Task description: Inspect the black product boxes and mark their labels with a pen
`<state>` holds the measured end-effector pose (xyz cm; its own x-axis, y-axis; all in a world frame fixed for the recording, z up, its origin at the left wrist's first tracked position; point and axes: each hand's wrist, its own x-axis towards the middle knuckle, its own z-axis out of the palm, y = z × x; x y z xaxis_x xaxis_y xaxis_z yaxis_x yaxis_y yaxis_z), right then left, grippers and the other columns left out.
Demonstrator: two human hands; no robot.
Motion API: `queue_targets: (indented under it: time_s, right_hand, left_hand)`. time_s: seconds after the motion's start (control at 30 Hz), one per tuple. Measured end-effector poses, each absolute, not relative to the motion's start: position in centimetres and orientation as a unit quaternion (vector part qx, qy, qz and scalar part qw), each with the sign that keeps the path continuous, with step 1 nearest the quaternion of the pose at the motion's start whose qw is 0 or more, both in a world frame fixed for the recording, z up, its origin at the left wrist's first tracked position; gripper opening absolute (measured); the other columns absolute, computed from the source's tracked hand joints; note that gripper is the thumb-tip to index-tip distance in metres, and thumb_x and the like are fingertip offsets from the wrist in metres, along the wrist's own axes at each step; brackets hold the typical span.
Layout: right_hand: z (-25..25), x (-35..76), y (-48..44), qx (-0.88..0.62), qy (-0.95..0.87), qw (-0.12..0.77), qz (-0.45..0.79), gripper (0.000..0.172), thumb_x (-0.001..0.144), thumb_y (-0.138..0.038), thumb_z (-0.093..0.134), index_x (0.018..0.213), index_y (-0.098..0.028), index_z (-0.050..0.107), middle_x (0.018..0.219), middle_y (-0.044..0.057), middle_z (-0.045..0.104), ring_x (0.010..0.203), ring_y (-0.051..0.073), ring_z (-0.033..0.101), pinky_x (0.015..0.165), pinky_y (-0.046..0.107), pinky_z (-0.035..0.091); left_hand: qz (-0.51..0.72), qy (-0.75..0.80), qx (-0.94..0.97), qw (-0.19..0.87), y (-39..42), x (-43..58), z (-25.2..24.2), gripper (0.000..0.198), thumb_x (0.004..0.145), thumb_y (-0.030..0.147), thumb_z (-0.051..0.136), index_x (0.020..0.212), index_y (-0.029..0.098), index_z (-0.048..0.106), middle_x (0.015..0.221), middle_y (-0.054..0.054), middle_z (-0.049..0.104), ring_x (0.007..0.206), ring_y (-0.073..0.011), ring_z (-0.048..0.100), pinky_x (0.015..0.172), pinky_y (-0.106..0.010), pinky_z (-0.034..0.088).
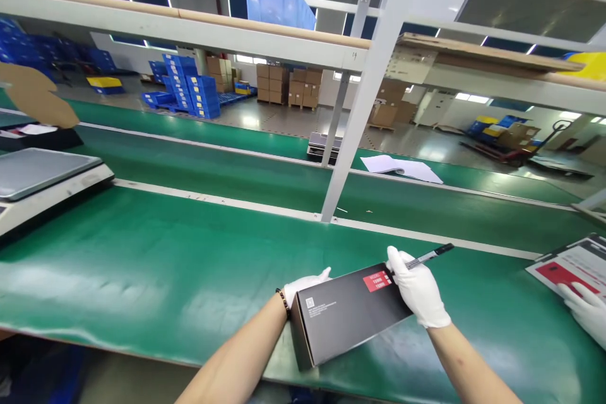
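A black box (353,319) with a red label (377,281) near its far right corner rests on the green table (156,265) near the front edge. My right hand (419,290), in a white glove, grips a black and silver pen (430,255) over the label end of the box. The pen's tip is at the label's edge. My left hand (305,284), also gloved, lies against the far left side of the box; its thumb or a finger sticks out and the other fingers are hidden behind the box.
At the right edge, another person's gloved hand (584,309) touches a white and red printed box (568,271). A scale (47,177) stands at the left. A white metal post (355,107) rises behind the box. Open papers (402,168) lie on the farther green surface.
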<state>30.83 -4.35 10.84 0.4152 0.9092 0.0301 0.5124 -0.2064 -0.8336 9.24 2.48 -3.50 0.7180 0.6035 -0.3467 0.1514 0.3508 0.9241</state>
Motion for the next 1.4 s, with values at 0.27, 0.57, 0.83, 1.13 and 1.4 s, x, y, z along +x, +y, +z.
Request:
queue_targets:
  time_s: [0.27, 0.57, 0.83, 1.13, 1.4]
  right_hand:
    - [10.6, 31.1, -4.6, -0.733, -0.524, 0.372, 0.223, 0.075, 0.067, -0.092, 0.035, 0.060, -0.018, 0.041, 0.060, 0.003, 0.042, 0.059, 0.015, 0.037, 0.063, 0.030, 0.036]
    - [10.6, 31.0, -4.6, -0.760, -0.519, 0.326, 0.214, 0.071, 0.065, -0.090, 0.029, 0.060, -0.020, 0.038, 0.060, 0.003, 0.038, 0.059, 0.014, 0.033, 0.065, 0.031, 0.034]
    - [10.5, 31.1, -4.1, -0.759, -0.526, 0.338, 0.184, 0.072, 0.068, -0.090, 0.029, 0.059, -0.020, 0.039, 0.059, 0.004, 0.041, 0.057, 0.015, 0.035, 0.062, 0.031, 0.036]
    - [9.6, 28.4, -10.1, -0.604, -0.611, 0.497, 0.121, 0.043, 0.095, -0.050, 0.045, 0.112, -0.015, 0.064, 0.104, 0.013, 0.067, 0.075, 0.019, 0.065, 0.072, 0.033, 0.055]
    - [7.0, 18.8, -11.5, -0.489, -0.805, 0.337, 0.007, 0.050, 0.088, -0.046, 0.059, 0.130, -0.019, 0.058, 0.126, 0.014, 0.058, 0.116, 0.026, 0.055, 0.100, 0.048, 0.046]
  left_hand:
    - [0.140, 0.283, 0.534, 0.785, 1.6, 8.8, -0.1, 0.063, 0.105, 0.047, 0.017, 0.131, 0.009, 0.061, 0.118, -0.011, 0.066, 0.108, -0.0204, 0.064, 0.098, -0.035, 0.049]
    - [0.157, 0.275, 0.545, 0.777, 1.3, 8.5, 0.3, 0.066, 0.105, 0.048, 0.017, 0.136, 0.006, 0.057, 0.116, -0.011, 0.067, 0.113, -0.0235, 0.062, 0.099, -0.035, 0.049]
    - [0.149, 0.247, 0.544, 0.788, 1.9, 8.5, -1.2, 0.068, 0.102, 0.058, 0.022, 0.137, 0.010, 0.056, 0.129, -0.010, 0.061, 0.121, -0.0214, 0.058, 0.107, -0.033, 0.043]
    - [0.206, 0.295, 0.413, 0.836, 2.5, 8.6, -2.1, 0.074, 0.100, 0.061, 0.030, 0.142, 0.003, 0.046, 0.143, -0.017, 0.047, 0.129, -0.0216, 0.052, 0.111, -0.033, 0.040]
    - [0.341, 0.391, 0.301, 0.800, 3.6, 8.3, -0.3, 0.064, 0.106, 0.046, 0.017, 0.141, 0.000, 0.043, 0.143, -0.018, 0.046, 0.128, -0.0160, 0.052, 0.114, -0.027, 0.036]
